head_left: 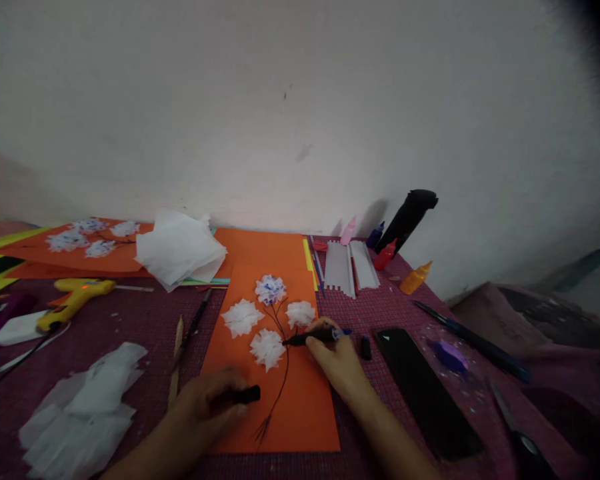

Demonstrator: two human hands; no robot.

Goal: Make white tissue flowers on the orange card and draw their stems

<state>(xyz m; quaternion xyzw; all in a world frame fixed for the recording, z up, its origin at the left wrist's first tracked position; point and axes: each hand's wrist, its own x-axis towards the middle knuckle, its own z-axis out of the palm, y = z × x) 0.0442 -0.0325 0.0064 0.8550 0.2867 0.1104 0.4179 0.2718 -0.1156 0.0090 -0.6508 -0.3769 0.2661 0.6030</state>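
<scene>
In my right hand (pixel 330 347) is a black marker (pixel 310 337), its tip at the edge of the lower white tissue flower (pixel 268 349). That flower is on an orange sheet (pixel 305 413) with several tissue flowers joined by thin dark drawn stems. The top flower (pixel 271 290) has blue specks; the others look plain white. My left hand (pixel 213 407), slightly blurred, is closed around a small black marker cap (pixel 247 395) over the sheet's lower left part.
White tissue (pixel 87 407) and a yellow glue gun (pixel 75 300) lie left. More tissue squares (pixel 180 247) rest on orange sheets behind. To the right are a phone (pixel 427 393), a blue cutter (pixel 473 340), scissors (pixel 520 433) and a yellow paint bottle (pixel 416 278). A wall (pixel 280 133) stands behind.
</scene>
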